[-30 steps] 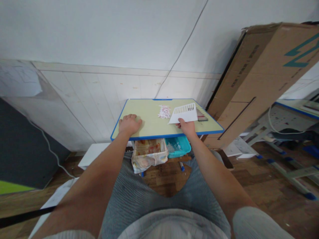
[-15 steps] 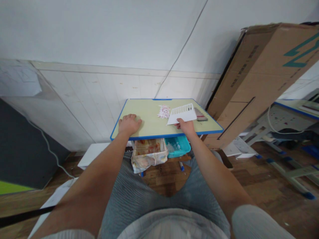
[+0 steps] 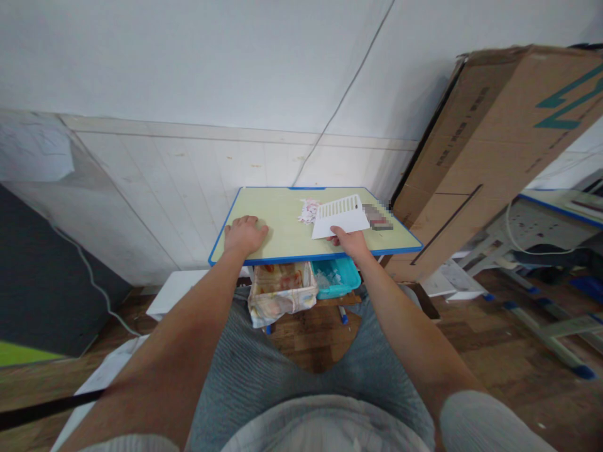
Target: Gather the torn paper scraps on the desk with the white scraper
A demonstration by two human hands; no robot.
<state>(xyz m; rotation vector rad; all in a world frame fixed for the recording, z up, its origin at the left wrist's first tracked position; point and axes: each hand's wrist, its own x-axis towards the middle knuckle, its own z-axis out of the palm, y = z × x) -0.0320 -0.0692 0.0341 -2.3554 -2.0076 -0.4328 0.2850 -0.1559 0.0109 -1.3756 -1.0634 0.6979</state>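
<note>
My left hand [image 3: 245, 236] rests on the left part of the pale yellow-green desk top [image 3: 277, 220], fingers laid out and holding nothing. Between thumb and fingers, my right hand [image 3: 348, 242] grips a white card [image 3: 340, 220] by its near edge; rows of narrow slots are cut through its far half. The card is tilted above the desk. Just left of it lies a small pile of pinkish-white paper scraps [image 3: 308, 211], partly covered by the card. A flat item, blurred out by pixelation [image 3: 379, 216], lies to the card's right.
Below the desk's blue edge sit a cloth-lined basket [image 3: 282, 307] and a turquoise plastic tray [image 3: 342, 287] holding clear bits. A tall cardboard box [image 3: 471, 163] leans at the right. The wall stands right behind the desk, with a cable [image 3: 339, 107] running down it.
My right hand has shifted the white card slightly left and toward me, uncovering more of the blurred item. My left hand has stayed in place.
</note>
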